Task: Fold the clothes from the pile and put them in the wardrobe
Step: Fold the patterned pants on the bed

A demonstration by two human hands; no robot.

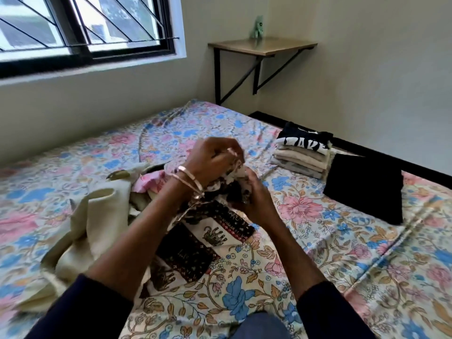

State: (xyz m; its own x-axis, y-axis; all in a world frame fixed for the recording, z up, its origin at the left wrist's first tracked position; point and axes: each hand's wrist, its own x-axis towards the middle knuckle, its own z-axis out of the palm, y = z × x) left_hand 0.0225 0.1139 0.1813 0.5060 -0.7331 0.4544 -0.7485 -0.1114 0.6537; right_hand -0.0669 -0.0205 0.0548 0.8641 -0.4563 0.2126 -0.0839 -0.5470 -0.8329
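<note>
Gripping elephant-print garment (pixel 215 231), left hand (pixel 210 162) above right hand (pixel 254 194).

hands: 2, left hand (pixel 211 159), right hand (pixel 254 192) | bangles (pixel 188 178) on left wrist: 2 | folded-clothes stack (pixel 303 155): 1, about 6 garments | folded black garment (pixel 364 189): 1 | unfolded pile (pixel 102 216): 1, count unclear | wall shelf (pixel 261 46): 1 | green figurine (pixel 258 26): 1 | window (pixel 85 28): 1

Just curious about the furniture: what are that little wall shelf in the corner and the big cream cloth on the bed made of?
The wall shelf looks like a light wood or laminate board, matte, on black, probably metal, angled brackets. The cream cloth seems a thick woven or knit fabric, perhaps cotton: it lies in soft, heavy folds without shine.
</note>
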